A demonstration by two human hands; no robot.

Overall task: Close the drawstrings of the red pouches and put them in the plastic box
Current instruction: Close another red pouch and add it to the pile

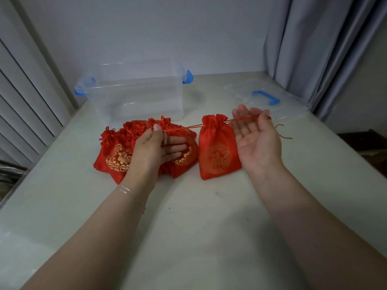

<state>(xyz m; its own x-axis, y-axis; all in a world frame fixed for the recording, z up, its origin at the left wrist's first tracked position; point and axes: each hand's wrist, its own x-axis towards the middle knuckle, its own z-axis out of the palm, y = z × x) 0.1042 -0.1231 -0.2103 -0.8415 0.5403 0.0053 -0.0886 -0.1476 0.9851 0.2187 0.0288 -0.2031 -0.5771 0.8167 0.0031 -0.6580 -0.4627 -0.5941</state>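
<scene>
A pale table is filling most of the view, running back to a white wall, with a grey curtain hanging at the right and white slats standing at the left.

At the back left of the table a clear plastic box with blue latches is sitting open, nothing showing inside it. Its lid, clear with a blue handle, is lying flat well apart to the right, near the curtain.

Just in front of the box a pile of red pouches with gold print is lying, their necks bunched and their tassels pointing toward the box. Beside the pile on the right, one pouch is hanging or standing upright between the two hands, its neck gathered into a frill at the top; its lower edge is at the table, though whether it is resting there is hard to tell.

The left hand is hovering over the pile, thumb and forefinger pinching the cord, the other fingers lying loosely straight. The cord is stretching taut from that pinch to the pouch neck.

The right hand is turned palm up just beside the pouch, fingers spread wide and straight; the cord on that side is crossing the fingertips, seemingly nipped against the thumb, with loose ends trailing past the hand.
</scene>
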